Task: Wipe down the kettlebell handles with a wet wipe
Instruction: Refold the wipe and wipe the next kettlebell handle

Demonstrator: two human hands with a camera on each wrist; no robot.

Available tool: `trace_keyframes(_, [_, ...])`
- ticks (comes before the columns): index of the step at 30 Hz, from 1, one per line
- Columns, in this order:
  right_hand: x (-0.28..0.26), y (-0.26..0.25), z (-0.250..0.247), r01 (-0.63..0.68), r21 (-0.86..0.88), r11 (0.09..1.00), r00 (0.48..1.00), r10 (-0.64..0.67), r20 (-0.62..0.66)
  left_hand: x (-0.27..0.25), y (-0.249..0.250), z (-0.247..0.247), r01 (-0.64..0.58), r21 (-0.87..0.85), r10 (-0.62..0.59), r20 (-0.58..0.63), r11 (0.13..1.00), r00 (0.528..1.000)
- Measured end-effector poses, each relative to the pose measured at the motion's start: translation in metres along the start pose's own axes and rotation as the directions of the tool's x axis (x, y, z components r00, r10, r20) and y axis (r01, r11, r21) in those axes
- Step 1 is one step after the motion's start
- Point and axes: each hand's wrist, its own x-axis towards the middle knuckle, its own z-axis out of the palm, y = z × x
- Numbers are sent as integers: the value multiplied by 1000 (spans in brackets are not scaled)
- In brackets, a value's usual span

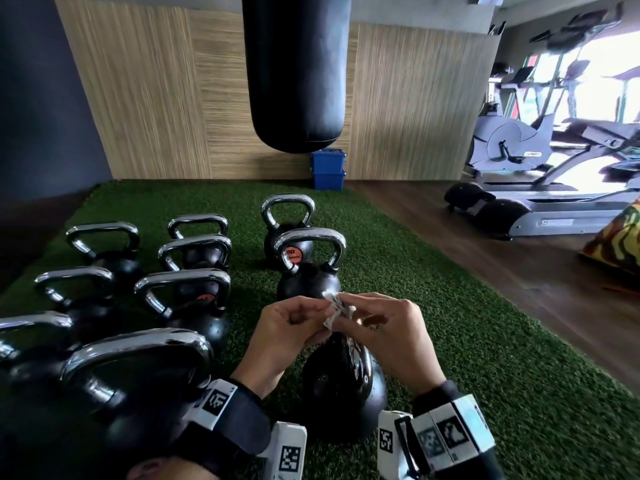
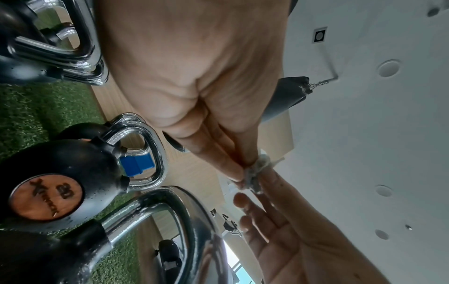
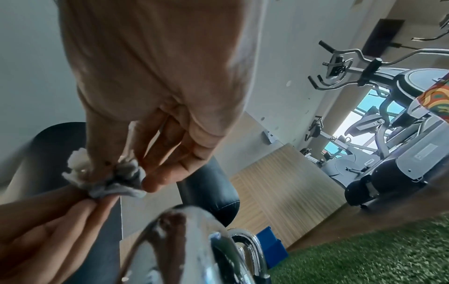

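A crumpled white wet wipe [image 1: 334,308] is held between both hands above the green turf. My left hand [image 1: 320,318] pinches it from the left with its fingertips [image 2: 239,175]. My right hand [image 1: 349,315] pinches it from the right between thumb and forefinger, its other fingers [image 3: 170,163] held straight. In the wrist views the wipe [image 3: 109,176] looks bunched and greyish. Right under the hands stands a black kettlebell [image 1: 343,386] with a chrome handle [image 3: 194,230]; neither hand touches it. A second kettlebell [image 1: 310,271], with an orange label [image 2: 46,199], stands just beyond the hands.
Several more chrome-handled kettlebells [image 1: 183,296] stand in rows on the turf [image 1: 485,358] at the left. A black punching bag [image 1: 296,71] hangs ahead, with blue boxes [image 1: 329,169] by the wooden wall. Treadmills [image 1: 540,209] and a colourful cushion [image 1: 620,240] are at the right.
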Motion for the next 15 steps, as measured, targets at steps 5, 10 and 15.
trace_keyframes(5, [-1, 9, -5, -66, 13, 998, 996, 67, -63, -1, -3, -7, 32, 25, -37, 238, 999, 971])
trace_keyframes(10, [-3, 26, -14, -160, 36, 986, 975, 164, -151, 0, -27, -18, -56, 614, -79, 192, 787, 978])
trace_keyframes(15, [-5, 53, -23, -278, 72, 958, 945, 286, -160, -12, -85, 4, -26, 977, -318, 94, 213, 943])
